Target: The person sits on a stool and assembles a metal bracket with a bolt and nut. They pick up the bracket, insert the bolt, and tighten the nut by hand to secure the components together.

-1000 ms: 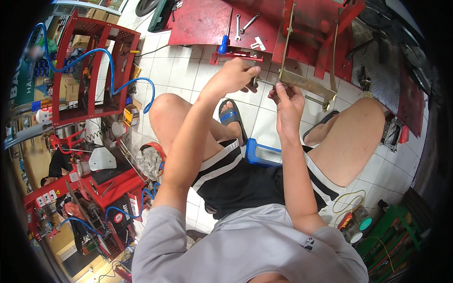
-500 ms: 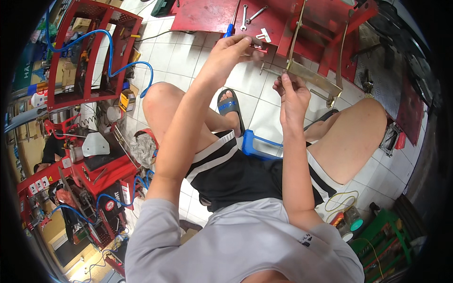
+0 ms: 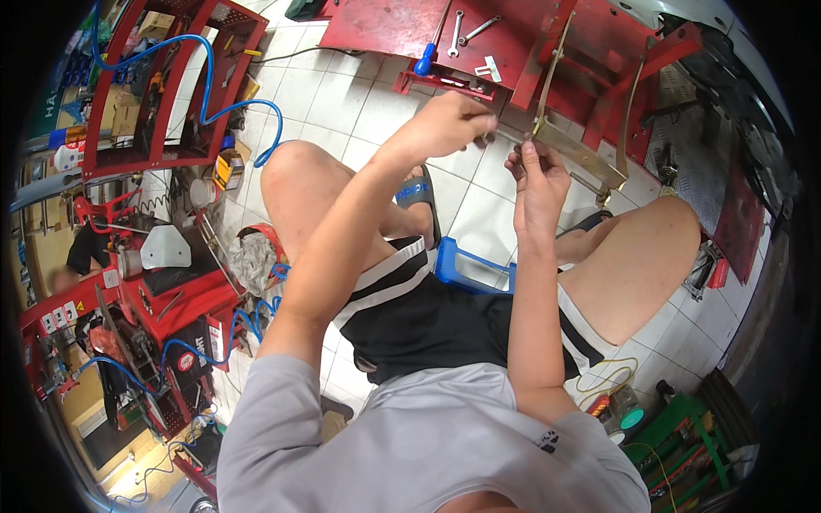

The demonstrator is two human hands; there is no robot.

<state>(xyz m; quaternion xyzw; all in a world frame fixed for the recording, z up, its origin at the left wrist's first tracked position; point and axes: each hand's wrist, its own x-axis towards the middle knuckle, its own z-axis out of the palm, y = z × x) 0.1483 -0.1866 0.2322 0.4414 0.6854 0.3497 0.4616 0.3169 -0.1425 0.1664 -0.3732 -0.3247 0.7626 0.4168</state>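
Observation:
A brass-coloured metal bracket [image 3: 581,157] hangs at the front of the red stand, with long strips running up from it. From its left end a thin metal rod [image 3: 510,135] sticks out toward my left hand [image 3: 451,126]. The left fingers are closed at the rod's outer end, their tips slightly blurred. My right hand [image 3: 542,179] is just under the bracket's left corner, thumb and fingers pinched together. What lies between those fingertips is too small to make out.
On the red bench [image 3: 376,26] lie a blue-handled screwdriver [image 3: 425,60], two wrenches [image 3: 455,34] and a small pale T-shaped piece [image 3: 488,69]. A blue plastic stool [image 3: 449,263] is between my legs. Red shelving [image 3: 175,94] with a blue hose [image 3: 209,77] stands left.
My left hand has moved down and right from beside the bench edge to the rod's outer end. My right hand stays near the bracket's corner. The view has shifted slightly.

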